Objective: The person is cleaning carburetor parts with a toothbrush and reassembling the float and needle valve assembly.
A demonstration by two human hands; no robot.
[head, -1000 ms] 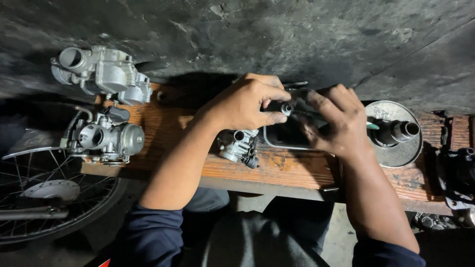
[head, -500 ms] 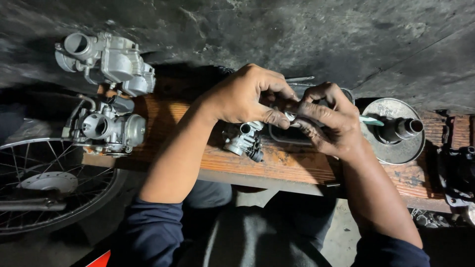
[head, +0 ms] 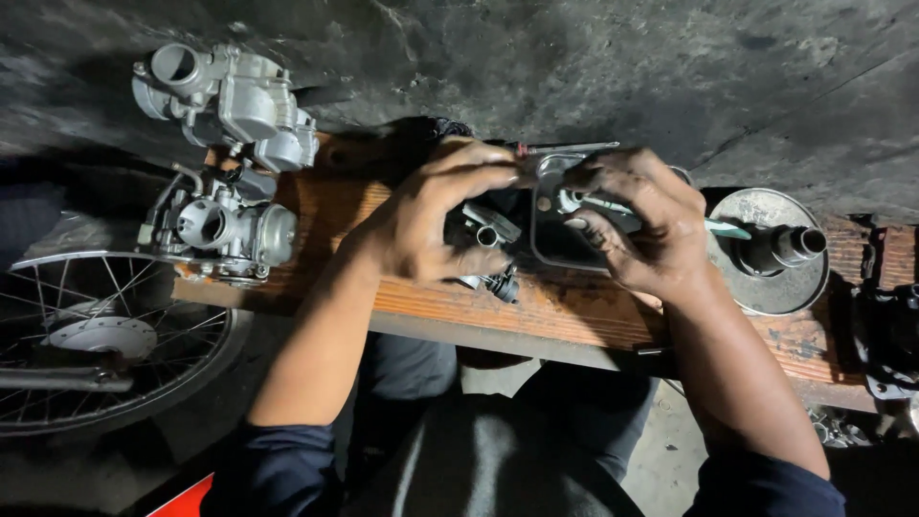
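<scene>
Both hands' fingers [head: 498,179] work small parts over a metal tray [head: 548,251].

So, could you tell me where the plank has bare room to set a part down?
Bare wood shows on the plank between the lower carburetor and the left hand, and along its near edge. It is crowded around the right hand, the tray and the pulley disc.
</scene>
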